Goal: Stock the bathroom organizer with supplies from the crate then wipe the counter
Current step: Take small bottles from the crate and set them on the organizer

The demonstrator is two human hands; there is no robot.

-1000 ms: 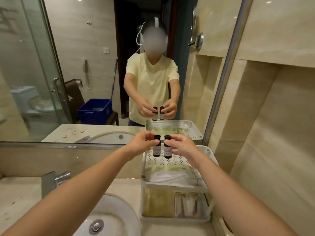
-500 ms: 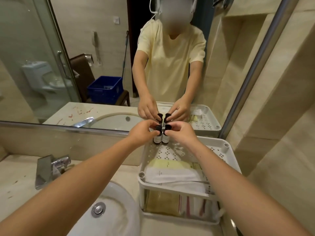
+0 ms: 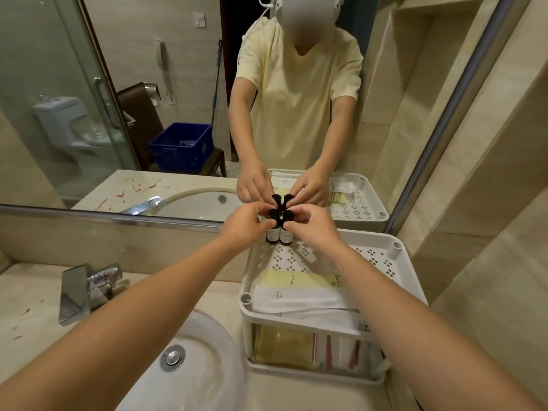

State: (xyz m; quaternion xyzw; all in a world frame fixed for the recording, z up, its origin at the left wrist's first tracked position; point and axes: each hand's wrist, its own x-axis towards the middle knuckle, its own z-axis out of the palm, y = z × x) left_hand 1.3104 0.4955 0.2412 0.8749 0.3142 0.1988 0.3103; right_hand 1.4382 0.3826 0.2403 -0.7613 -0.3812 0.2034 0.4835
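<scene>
Two small dark bottles with black caps stand side by side at the back left corner of the white two-tier organizer (image 3: pixel 394 264), against the mirror. My left hand (image 3: pixel 246 225) pinches the cap of the left bottle (image 3: pixel 272 234). My right hand (image 3: pixel 311 226) pinches the cap of the right bottle (image 3: pixel 286 236). Their bases sit at or just above the perforated top tray; contact is hard to tell. White and yellow sachets (image 3: pixel 296 292) lie on the front of the top tray. More packets (image 3: pixel 320 351) fill the lower tier.
A white sink basin (image 3: pixel 189 369) with a metal drain lies at the lower left, with a chrome faucet (image 3: pixel 86 289) behind it. The beige counter (image 3: pixel 26 295) shows red stains. The mirror reflects a blue crate (image 3: pixel 181 146) on a chair. A tiled wall stands close on the right.
Both hands have lowered the two bottles toward the back left corner of the top tray. My head has tilted down, so the organizer and sink show more fully.
</scene>
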